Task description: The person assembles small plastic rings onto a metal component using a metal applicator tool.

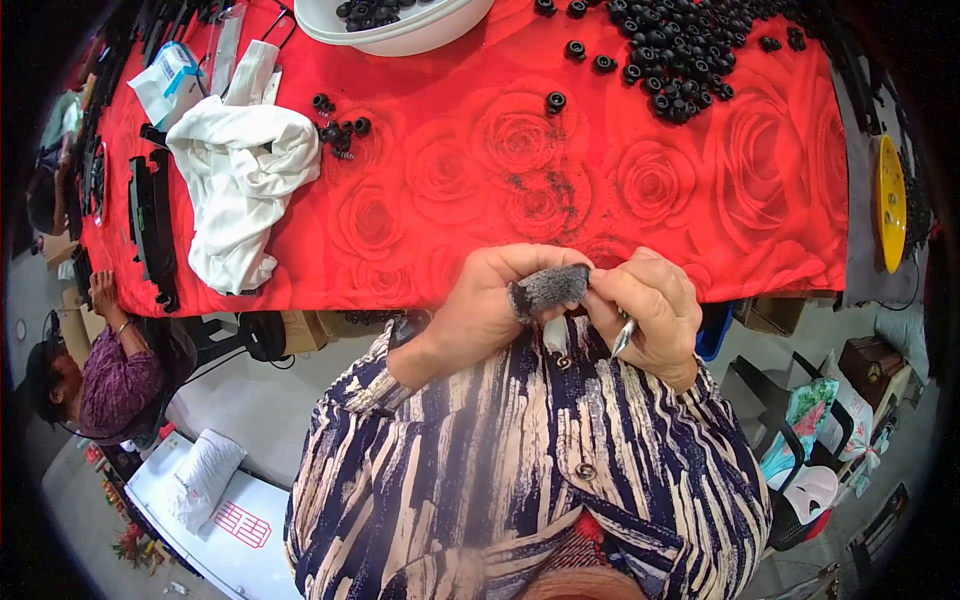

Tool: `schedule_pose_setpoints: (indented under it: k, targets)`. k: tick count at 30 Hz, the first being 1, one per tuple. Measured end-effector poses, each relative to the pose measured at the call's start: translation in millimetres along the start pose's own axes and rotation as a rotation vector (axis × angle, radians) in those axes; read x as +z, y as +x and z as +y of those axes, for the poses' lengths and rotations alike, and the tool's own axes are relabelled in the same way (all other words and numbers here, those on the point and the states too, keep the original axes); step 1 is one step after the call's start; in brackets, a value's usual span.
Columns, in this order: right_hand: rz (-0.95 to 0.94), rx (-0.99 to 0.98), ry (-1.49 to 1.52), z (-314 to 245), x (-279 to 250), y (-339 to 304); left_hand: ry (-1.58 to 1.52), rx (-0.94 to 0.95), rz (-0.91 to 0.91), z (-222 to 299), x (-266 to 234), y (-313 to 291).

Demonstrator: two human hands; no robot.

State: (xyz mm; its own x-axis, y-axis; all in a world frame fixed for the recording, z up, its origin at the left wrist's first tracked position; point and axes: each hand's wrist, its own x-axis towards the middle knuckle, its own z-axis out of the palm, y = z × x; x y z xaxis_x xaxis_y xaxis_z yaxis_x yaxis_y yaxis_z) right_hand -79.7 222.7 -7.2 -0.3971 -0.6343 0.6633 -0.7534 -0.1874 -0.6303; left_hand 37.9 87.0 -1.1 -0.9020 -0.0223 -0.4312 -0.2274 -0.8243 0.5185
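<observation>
Both of my hands meet just over the table's near edge. My left hand is closed, with a grey fuzzy sleeve wrapped around one finger. Its fingertips press against something small and dark, mostly hidden, that I cannot make out. My right hand is closed with its fingertips touching the same spot. From beneath its fingers sticks a pointed metal tool, its silver tip angled down toward my striped shirt. Dark crumbs lie scattered on the red rose-print cloth beyond my hands.
Many small round black parts are heaped at the far right; one black part sits apart. A white bowl holds more. At left lie a white cloth, springs and black strips. Another person works at far left.
</observation>
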Motion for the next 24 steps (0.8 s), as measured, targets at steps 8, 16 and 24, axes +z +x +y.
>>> schedule_pose_setpoints:
  k: [8, 16, 24]
  targets:
    - [-0.151, 0.389, 0.319, -2, -18, 0, 0.105, 0.022, 0.071, 5, 6, -6]
    - [-0.258, 0.560, 0.325, -6, -15, 2, 0.170, 0.000, 0.058, 6, 10, -6]
    - [-0.237, 0.526, 0.267, -4, -17, 0, 0.199, 0.014, 0.042, 6, 12, -6]
